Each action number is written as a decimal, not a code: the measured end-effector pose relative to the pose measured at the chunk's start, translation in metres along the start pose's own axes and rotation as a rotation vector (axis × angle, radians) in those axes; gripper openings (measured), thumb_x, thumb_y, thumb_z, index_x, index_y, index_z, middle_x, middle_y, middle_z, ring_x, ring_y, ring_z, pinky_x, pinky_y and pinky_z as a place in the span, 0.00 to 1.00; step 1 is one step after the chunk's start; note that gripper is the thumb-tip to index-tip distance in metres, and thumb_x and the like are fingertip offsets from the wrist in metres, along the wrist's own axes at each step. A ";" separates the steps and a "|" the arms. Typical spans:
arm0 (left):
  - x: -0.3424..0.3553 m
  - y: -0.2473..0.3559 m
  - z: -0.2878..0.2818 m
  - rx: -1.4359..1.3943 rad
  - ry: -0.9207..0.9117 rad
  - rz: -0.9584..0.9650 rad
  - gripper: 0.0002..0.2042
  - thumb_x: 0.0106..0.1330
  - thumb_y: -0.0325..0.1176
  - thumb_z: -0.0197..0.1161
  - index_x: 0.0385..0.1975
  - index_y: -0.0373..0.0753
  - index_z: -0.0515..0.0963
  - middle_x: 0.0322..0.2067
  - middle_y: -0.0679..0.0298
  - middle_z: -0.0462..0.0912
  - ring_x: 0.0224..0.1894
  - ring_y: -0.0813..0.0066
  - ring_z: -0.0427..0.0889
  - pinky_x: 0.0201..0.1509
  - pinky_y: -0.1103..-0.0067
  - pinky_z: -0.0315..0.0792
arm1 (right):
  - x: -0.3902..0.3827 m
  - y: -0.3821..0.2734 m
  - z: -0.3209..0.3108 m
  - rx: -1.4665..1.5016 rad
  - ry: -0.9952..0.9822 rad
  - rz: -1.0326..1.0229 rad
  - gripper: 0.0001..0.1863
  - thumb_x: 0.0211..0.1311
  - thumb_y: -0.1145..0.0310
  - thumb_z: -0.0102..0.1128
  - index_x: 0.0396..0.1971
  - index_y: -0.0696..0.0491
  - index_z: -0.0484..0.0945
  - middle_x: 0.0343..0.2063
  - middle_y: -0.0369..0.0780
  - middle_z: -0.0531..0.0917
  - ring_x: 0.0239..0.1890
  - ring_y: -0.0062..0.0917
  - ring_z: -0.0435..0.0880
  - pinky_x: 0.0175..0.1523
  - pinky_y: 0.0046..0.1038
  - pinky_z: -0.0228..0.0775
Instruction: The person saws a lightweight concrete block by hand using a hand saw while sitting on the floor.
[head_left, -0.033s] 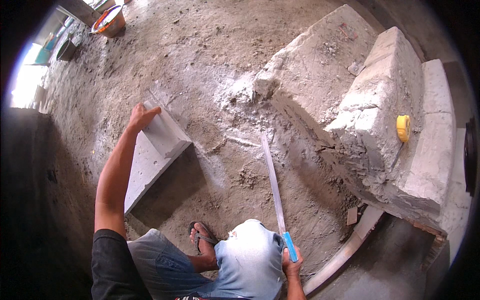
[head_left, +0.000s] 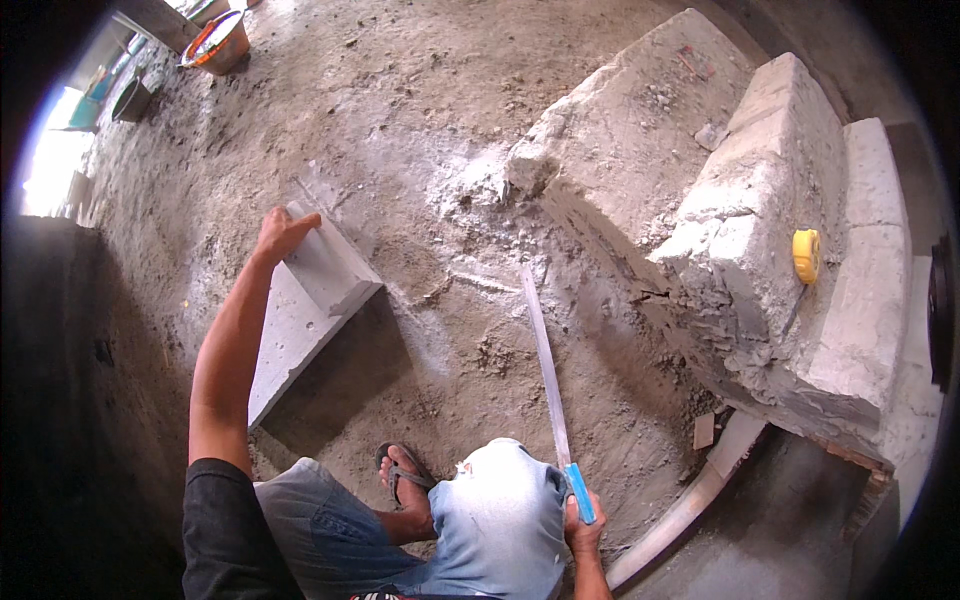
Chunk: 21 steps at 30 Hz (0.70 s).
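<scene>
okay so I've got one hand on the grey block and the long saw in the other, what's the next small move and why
Probably swing the saw blade over to the block. Your left hand already steadies the block's far end, while your right hand holds the blue handle by your knee, with the blade pointing away over the dusty floor, well to the right of the block and not touching it.

The block (head_left: 305,300) at nine o'clock is pale grey. The saw (head_left: 548,370) has a dull silver blade and a bright blue handle at six o'clock. The tape measure (head_left: 805,254) at three o'clock is yellow. The wall (head_left: 740,230) is whitish grey, mottled. The floor (head_left: 400,120) is dusty brown-grey. The basin (head_left: 215,42) at eleven o'clock is orange-rimmed. The jeans (head_left: 500,520) are faded light blue, the sleeve (head_left: 225,540) black.
</scene>
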<state>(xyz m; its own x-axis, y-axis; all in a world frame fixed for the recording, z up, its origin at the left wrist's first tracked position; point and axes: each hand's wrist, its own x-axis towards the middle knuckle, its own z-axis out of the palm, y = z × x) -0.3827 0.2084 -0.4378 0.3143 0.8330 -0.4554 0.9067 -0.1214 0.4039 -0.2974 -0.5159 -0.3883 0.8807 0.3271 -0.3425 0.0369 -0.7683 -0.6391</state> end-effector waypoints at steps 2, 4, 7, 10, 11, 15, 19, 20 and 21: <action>0.008 -0.010 0.007 -0.019 -0.021 -0.012 0.32 0.45 0.51 0.71 0.38 0.22 0.79 0.34 0.44 0.84 0.39 0.54 0.86 0.45 0.65 0.79 | 0.000 -0.001 -0.002 0.001 -0.004 0.014 0.17 0.60 0.61 0.61 0.41 0.60 0.79 0.34 0.48 0.82 0.36 0.41 0.84 0.43 0.37 0.75; 0.032 -0.046 0.007 0.139 0.040 0.111 0.33 0.45 0.52 0.71 0.39 0.23 0.79 0.36 0.43 0.84 0.41 0.54 0.85 0.46 0.66 0.79 | 0.001 -0.006 0.002 0.025 -0.026 0.019 0.17 0.60 0.61 0.61 0.41 0.60 0.79 0.34 0.48 0.82 0.37 0.41 0.84 0.44 0.37 0.75; 0.035 -0.047 0.012 0.220 0.012 0.146 0.35 0.45 0.53 0.71 0.42 0.23 0.78 0.41 0.42 0.82 0.44 0.54 0.84 0.48 0.66 0.78 | 0.000 -0.007 0.000 -0.033 -0.045 0.029 0.16 0.60 0.63 0.61 0.41 0.59 0.79 0.35 0.48 0.82 0.37 0.41 0.84 0.45 0.37 0.75; 0.033 -0.035 0.010 0.170 -0.082 0.055 0.38 0.46 0.55 0.70 0.46 0.22 0.76 0.46 0.41 0.80 0.47 0.51 0.83 0.50 0.67 0.77 | -0.003 -0.007 -0.001 -0.029 -0.035 0.037 0.15 0.61 0.65 0.60 0.42 0.59 0.79 0.35 0.48 0.82 0.38 0.41 0.83 0.45 0.36 0.74; 0.032 -0.031 0.010 0.152 -0.110 0.027 0.39 0.46 0.55 0.70 0.46 0.21 0.75 0.48 0.41 0.80 0.48 0.50 0.83 0.51 0.67 0.77 | -0.003 -0.005 0.000 -0.018 -0.033 0.020 0.14 0.61 0.66 0.60 0.41 0.60 0.79 0.35 0.49 0.82 0.37 0.41 0.83 0.44 0.36 0.74; 0.031 -0.046 0.017 0.262 0.177 0.046 0.39 0.52 0.60 0.65 0.53 0.30 0.75 0.57 0.38 0.72 0.64 0.51 0.69 0.65 0.54 0.63 | -0.005 0.003 0.010 0.023 -0.050 0.020 0.17 0.59 0.65 0.63 0.45 0.59 0.80 0.36 0.49 0.84 0.39 0.42 0.85 0.44 0.37 0.76; -0.052 0.037 0.025 0.617 0.202 0.538 0.33 0.64 0.63 0.55 0.59 0.42 0.75 0.67 0.52 0.66 0.74 0.54 0.52 0.73 0.42 0.37 | -0.006 0.006 0.002 0.019 -0.049 0.023 0.17 0.59 0.65 0.63 0.45 0.59 0.79 0.36 0.49 0.84 0.39 0.42 0.85 0.44 0.36 0.76; -0.068 0.051 0.018 0.709 0.106 0.660 0.33 0.69 0.64 0.46 0.53 0.40 0.80 0.62 0.58 0.73 0.72 0.53 0.57 0.74 0.43 0.32 | -0.007 0.007 0.005 0.028 -0.053 0.031 0.17 0.59 0.65 0.63 0.46 0.59 0.79 0.36 0.49 0.84 0.39 0.42 0.85 0.45 0.36 0.76; -0.072 0.058 0.016 0.722 0.111 0.652 0.33 0.69 0.64 0.46 0.53 0.40 0.80 0.62 0.58 0.73 0.72 0.53 0.57 0.74 0.43 0.32 | -0.008 0.006 0.008 0.040 -0.062 0.037 0.18 0.59 0.65 0.63 0.46 0.59 0.79 0.37 0.49 0.84 0.39 0.42 0.85 0.45 0.37 0.76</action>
<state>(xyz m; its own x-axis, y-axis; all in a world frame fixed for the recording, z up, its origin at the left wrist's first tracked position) -0.3485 0.1324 -0.3945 0.8201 0.5270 -0.2229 0.5303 -0.8463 -0.0499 -0.3082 -0.5186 -0.3951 0.8502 0.3332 -0.4076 -0.0155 -0.7580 -0.6521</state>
